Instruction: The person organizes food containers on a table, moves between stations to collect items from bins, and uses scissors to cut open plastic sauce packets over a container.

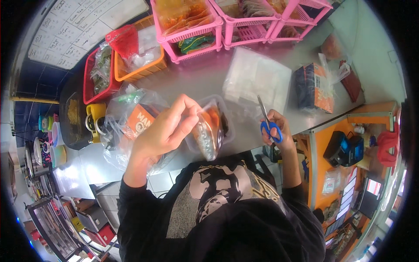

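Note:
My left hand (168, 129) pinches the top of a small clear plastic packet (208, 135) with orange and dark contents. The packet hangs from my fingertips over a clear plastic tub (227, 114) on the steel counter. Something dark shows inside the tub, partly hidden by the packet. Over the counter's front edge, my right hand (279, 129) grips blue-handled scissors (265, 114), blades pointing up and away from me. Just beyond the scissors lies a stack of clear plastic bags (257, 76).
Pink stacked baskets (190, 32) with packets line the back. Red (102, 89) and orange (142, 72) baskets stand at back left. An orange-and-dark package (142, 120) in clear plastic lies left of my left hand; a similar package (312, 89) stands at right. Orange shelving (321, 153) adjoins the counter.

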Motion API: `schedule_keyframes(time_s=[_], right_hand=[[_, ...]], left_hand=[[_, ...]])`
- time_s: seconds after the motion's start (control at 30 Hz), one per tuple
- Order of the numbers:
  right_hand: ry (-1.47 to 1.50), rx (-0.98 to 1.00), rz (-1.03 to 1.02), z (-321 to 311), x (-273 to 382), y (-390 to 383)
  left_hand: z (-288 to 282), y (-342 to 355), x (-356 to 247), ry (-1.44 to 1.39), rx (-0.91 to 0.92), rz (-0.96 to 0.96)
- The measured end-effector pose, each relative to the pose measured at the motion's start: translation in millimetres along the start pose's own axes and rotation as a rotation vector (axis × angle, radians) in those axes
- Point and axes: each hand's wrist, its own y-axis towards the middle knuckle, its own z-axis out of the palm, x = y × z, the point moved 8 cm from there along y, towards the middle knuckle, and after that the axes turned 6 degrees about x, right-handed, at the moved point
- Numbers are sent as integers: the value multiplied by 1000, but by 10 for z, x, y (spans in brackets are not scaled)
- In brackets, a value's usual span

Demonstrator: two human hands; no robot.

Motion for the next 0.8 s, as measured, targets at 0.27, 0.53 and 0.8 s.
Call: schedule_keyframes(time_s=[0.27,0.53,0.8], right_hand=[[-74,-29,44,121,-137,-22],[-138,81,120,446,-222,100],[-247,61,27,434,-67,-3]], left_hand=[[516,-431,1288,-381,-110,-414],[398,218,1303,225,92,-520],[325,147,1234,-611,-23,-250]])
